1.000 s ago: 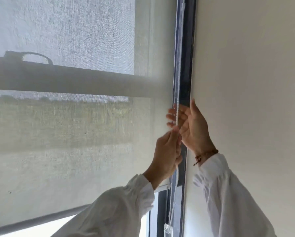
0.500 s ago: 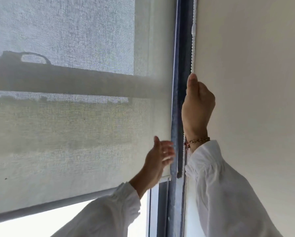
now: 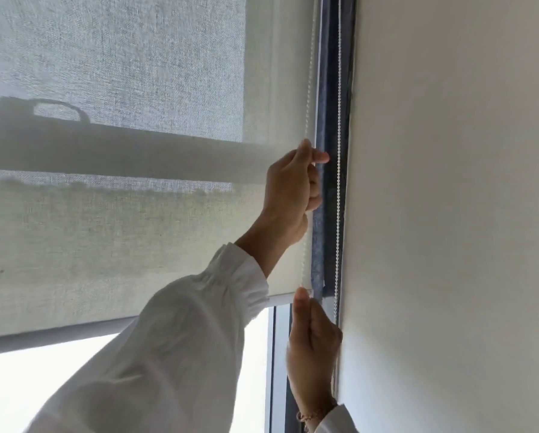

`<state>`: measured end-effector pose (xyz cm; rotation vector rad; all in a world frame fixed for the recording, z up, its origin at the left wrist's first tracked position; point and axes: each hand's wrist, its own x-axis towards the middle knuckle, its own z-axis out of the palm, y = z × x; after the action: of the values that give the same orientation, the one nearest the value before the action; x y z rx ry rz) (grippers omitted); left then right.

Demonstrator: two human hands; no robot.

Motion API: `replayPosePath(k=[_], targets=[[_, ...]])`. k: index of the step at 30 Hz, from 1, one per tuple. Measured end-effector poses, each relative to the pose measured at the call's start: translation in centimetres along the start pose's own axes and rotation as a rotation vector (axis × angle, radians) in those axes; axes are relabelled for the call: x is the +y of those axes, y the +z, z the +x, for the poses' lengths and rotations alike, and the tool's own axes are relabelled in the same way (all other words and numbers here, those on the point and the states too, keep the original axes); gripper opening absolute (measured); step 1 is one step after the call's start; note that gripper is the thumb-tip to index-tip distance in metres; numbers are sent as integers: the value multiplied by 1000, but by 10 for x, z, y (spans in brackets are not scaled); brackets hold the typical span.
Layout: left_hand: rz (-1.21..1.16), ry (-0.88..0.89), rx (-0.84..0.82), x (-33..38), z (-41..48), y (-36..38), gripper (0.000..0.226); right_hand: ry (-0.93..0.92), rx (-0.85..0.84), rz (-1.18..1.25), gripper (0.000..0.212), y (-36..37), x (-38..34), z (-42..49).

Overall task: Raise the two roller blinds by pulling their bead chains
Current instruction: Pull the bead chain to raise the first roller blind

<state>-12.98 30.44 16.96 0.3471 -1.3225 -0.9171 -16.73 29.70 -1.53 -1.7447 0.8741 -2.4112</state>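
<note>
A translucent light roller blind (image 3: 105,239) covers most of the window, its grey bottom bar (image 3: 52,337) low on the left. A darker blue blind edge (image 3: 319,214) hangs just behind it on the right. Two white bead chain strands run down the right side: the left strand (image 3: 310,73) and the right strand (image 3: 339,120). My left hand (image 3: 290,189) is raised and closed on the left strand. Lower down, my right hand (image 3: 313,342) is closed on the same chain, close to the blind's bottom corner, with a bracelet at its wrist.
A plain white wall (image 3: 449,214) fills the right half, right next to the chains. Bright bare window glass (image 3: 27,392) shows under the blind. A dark window frame (image 3: 279,370) runs vertically beside my right hand. My white sleeve (image 3: 168,354) crosses the lower middle.
The right hand has dropped from high on the chain to below the blind's corner. The left hand has risen and closed on the chain. The blind's bottom bar sits higher than a second ago.
</note>
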Motion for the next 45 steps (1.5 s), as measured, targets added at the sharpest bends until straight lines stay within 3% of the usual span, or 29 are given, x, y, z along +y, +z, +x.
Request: replayPosePath(k=[5, 7, 12, 18, 21, 24, 30, 34, 40, 43, 45], targets=[[-151, 116, 52, -7, -3, -7, 38, 495, -167, 313, 54, 6, 6, 36], [-142, 104, 38, -16, -9, -13, 39, 566, -140, 384, 52, 4, 1, 69], [-144, 17, -27, -58, -40, -27, 39, 475, -229, 639, 35, -3, -40, 149], [-133, -138, -24, -102, -75, -34, 41, 438, -363, 553, 14, 13, -78, 193], [-112, -152, -36, -107, -80, -37, 49, 420, -190, 453, 26, 31, -72, 190], [-84, -179, -32, -109, -80, -41, 46, 157, 4, 213, 31, 45, -62, 179], [43, -259, 138, -104, -64, -68, 36, -16, 93, 88, 27, 31, -40, 143], [60, -195, 136, -77, -36, -70, 34, -18, 71, 24, 28, 22, -8, 85], [-3, -134, -76, -23, -1, -33, 32, -48, 7, -6, 41, 25, 25, 9], [25, -37, 79, -25, 5, -23, 33, 20, -69, 70, 35, 27, 29, 14], [0, 56, 148, -32, 6, -23, 37, 170, -147, 192, 29, 27, 29, 20]])
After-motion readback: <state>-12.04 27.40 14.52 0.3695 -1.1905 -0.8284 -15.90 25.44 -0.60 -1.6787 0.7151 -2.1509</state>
